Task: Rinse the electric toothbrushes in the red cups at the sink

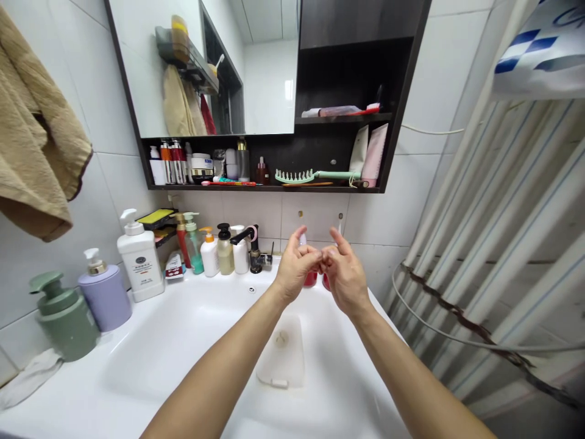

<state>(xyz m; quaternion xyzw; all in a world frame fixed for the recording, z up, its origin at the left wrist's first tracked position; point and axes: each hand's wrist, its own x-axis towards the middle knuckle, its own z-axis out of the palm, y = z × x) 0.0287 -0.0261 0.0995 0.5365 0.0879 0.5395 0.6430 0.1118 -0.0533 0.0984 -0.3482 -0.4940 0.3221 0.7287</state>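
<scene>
Over the far part of the white sink (pixel 150 341), my left hand (pixel 296 267) and my right hand (pixel 345 274) are raised with their fingertips meeting. The fingers of each hand are curled inward and pressed together, while an upper digit on each points up and away. Whatever may be pinched between them is too small or hidden to make out. Partly covered by the hands, red cups (pixel 311 279) stand on the sink's back rim. The black faucet (pixel 256 250) is to the left of my left hand.
Several pump bottles (pixel 141 262) line the sink's left and back rim. A dark mirror cabinet (pixel 274 188) hangs above, with a green hairbrush (pixel 297 177) on its lower shelf. A folding curtain (pixel 493 244) and a loose cable (pixel 439 335) are at the right. A towel (pixel 36 134) hangs left.
</scene>
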